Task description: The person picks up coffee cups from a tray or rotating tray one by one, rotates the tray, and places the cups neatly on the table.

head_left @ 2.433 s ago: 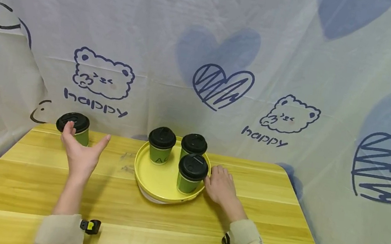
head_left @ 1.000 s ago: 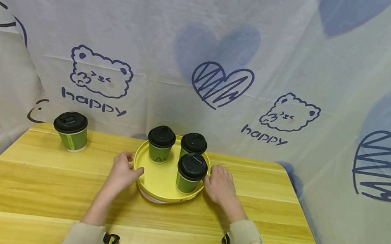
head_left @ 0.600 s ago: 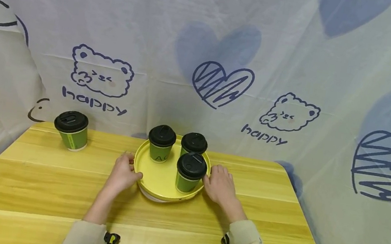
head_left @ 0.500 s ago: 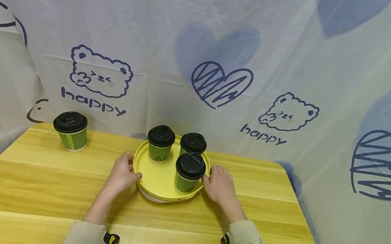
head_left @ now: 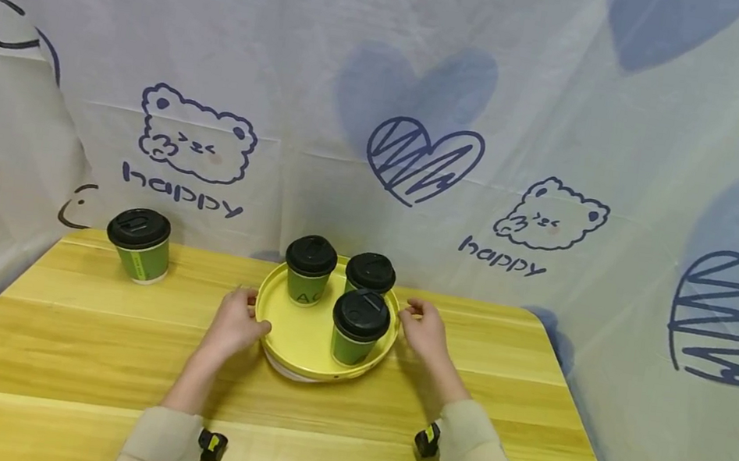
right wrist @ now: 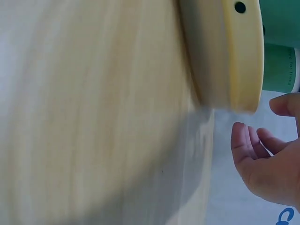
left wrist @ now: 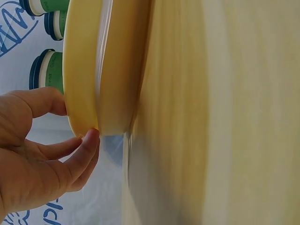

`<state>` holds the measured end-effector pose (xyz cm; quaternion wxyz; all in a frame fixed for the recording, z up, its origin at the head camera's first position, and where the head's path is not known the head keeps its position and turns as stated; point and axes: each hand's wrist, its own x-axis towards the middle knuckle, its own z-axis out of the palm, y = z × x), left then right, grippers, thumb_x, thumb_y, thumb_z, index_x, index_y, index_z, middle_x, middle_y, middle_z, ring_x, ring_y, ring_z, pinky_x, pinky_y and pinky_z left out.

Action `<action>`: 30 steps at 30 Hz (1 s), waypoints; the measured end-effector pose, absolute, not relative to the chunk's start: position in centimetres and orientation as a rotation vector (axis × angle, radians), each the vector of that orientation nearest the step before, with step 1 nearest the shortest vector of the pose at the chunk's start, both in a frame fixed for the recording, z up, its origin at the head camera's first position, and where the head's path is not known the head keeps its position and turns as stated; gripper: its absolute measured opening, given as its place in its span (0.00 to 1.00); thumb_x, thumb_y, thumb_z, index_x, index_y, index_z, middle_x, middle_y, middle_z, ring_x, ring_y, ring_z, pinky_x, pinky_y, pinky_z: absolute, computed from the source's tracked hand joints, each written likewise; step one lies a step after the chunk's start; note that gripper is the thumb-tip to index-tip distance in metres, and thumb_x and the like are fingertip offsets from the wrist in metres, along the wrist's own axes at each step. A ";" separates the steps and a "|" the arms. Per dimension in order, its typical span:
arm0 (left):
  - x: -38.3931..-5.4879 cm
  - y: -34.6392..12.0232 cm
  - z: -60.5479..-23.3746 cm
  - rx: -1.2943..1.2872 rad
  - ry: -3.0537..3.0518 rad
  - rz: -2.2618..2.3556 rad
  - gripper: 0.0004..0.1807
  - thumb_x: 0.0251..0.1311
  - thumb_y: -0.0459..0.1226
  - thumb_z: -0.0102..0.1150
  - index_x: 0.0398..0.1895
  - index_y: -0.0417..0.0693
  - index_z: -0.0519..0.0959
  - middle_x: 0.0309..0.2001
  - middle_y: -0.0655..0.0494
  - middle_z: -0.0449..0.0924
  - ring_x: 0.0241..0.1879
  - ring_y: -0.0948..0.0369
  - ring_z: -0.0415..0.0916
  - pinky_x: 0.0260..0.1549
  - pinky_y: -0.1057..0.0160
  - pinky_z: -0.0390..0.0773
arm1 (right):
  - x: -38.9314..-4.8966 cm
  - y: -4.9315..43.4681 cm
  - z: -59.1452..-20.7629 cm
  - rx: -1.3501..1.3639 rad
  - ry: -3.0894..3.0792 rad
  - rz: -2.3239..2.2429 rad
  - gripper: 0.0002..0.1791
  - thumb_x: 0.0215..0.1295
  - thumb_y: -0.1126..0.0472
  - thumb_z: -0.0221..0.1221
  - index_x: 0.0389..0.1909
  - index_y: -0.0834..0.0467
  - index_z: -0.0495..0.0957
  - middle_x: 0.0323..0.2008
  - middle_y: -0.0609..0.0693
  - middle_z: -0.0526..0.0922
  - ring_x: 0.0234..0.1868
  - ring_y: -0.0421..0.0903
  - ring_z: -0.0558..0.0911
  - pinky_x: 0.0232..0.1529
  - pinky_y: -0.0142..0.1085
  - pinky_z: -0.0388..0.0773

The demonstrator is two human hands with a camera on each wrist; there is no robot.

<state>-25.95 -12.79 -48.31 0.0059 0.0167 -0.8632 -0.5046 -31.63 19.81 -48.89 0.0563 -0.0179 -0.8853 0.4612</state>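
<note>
A round yellow tray (head_left: 291, 336), raised on a base, carries three green paper cups with black lids: a left cup (head_left: 309, 269), a back cup (head_left: 371, 272) and a front cup (head_left: 359, 327). My left hand (head_left: 234, 326) pinches the tray's left rim. In the left wrist view its thumb lies against the upper edge and its fingertips against the side. Just off the right rim, my right hand (head_left: 424, 333) has relaxed fingers and holds nothing. The right wrist view shows a gap between those fingertips (right wrist: 239, 133) and the tray.
Another green cup (head_left: 142, 254) with a black lid stands at the table's back left corner. The wooden table (head_left: 311, 443) runs back to a white printed cloth (head_left: 331, 99), which also hangs along both sides.
My left hand came from the far left cup to the tray's rim. The tray turned slightly, its front side and front cup shifting left. My right hand has just come off the rim.
</note>
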 end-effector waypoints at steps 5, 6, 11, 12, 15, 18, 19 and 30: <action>-26.8 -13.1 -48.3 0.014 -2.738 -1.555 0.37 0.57 0.24 0.60 0.70 0.17 0.61 0.64 0.21 0.69 0.61 0.33 0.75 0.57 0.46 0.82 | -32.3 19.7 -48.8 -0.108 -2.688 1.472 0.24 0.71 0.64 0.56 0.65 0.68 0.76 0.54 0.61 0.82 0.46 0.52 0.81 0.40 0.33 0.77; -26.9 -13.2 -48.3 0.008 -2.744 -1.549 0.37 0.56 0.24 0.60 0.70 0.17 0.61 0.64 0.21 0.70 0.60 0.34 0.75 0.57 0.47 0.82 | -32.4 19.6 -48.9 -0.112 -2.688 1.481 0.24 0.70 0.64 0.57 0.65 0.68 0.76 0.54 0.61 0.82 0.45 0.51 0.81 0.38 0.32 0.76; -27.7 -13.7 -48.4 -0.031 -2.769 -1.537 0.37 0.55 0.24 0.59 0.69 0.17 0.61 0.63 0.22 0.71 0.60 0.35 0.76 0.58 0.46 0.81 | -32.6 19.6 -49.1 -0.102 -2.687 1.473 0.23 0.69 0.65 0.57 0.63 0.69 0.77 0.52 0.61 0.82 0.45 0.51 0.81 0.37 0.29 0.75; -27.9 -13.8 -48.3 -0.042 -2.771 -1.540 0.37 0.55 0.24 0.59 0.69 0.17 0.62 0.62 0.22 0.71 0.60 0.34 0.76 0.58 0.46 0.81 | -32.6 19.5 -49.1 -0.095 -2.685 1.474 0.23 0.68 0.65 0.57 0.62 0.69 0.77 0.51 0.61 0.82 0.46 0.51 0.81 0.37 0.29 0.76; -28.3 -14.1 -48.3 -0.073 -2.776 -1.533 0.36 0.54 0.24 0.59 0.68 0.16 0.63 0.61 0.22 0.72 0.59 0.35 0.76 0.58 0.45 0.81 | -32.6 19.4 -49.2 -0.068 -2.672 1.502 0.22 0.66 0.68 0.57 0.61 0.70 0.77 0.51 0.63 0.82 0.46 0.54 0.83 0.36 0.29 0.78; -28.7 -14.2 -48.2 -0.095 -2.794 -1.517 0.36 0.54 0.24 0.60 0.68 0.16 0.63 0.61 0.22 0.73 0.58 0.35 0.77 0.57 0.45 0.81 | -32.5 19.4 -49.3 -0.047 -2.665 1.520 0.22 0.65 0.70 0.56 0.60 0.71 0.78 0.51 0.64 0.82 0.46 0.55 0.83 0.34 0.29 0.78; -28.9 -14.3 -48.2 -0.099 -2.801 -1.511 0.36 0.55 0.24 0.60 0.68 0.17 0.63 0.61 0.22 0.73 0.58 0.35 0.77 0.57 0.45 0.81 | -32.4 19.4 -49.3 -0.043 -2.669 1.521 0.22 0.65 0.70 0.56 0.60 0.71 0.78 0.51 0.65 0.83 0.46 0.55 0.83 0.34 0.28 0.78; -30.1 -14.6 -48.1 -0.162 -2.823 -1.500 0.34 0.57 0.23 0.60 0.67 0.17 0.63 0.61 0.23 0.72 0.58 0.35 0.76 0.57 0.46 0.82 | -31.2 19.4 -49.3 -0.062 -2.696 1.532 0.23 0.66 0.70 0.55 0.62 0.68 0.78 0.53 0.63 0.82 0.50 0.57 0.82 0.40 0.35 0.79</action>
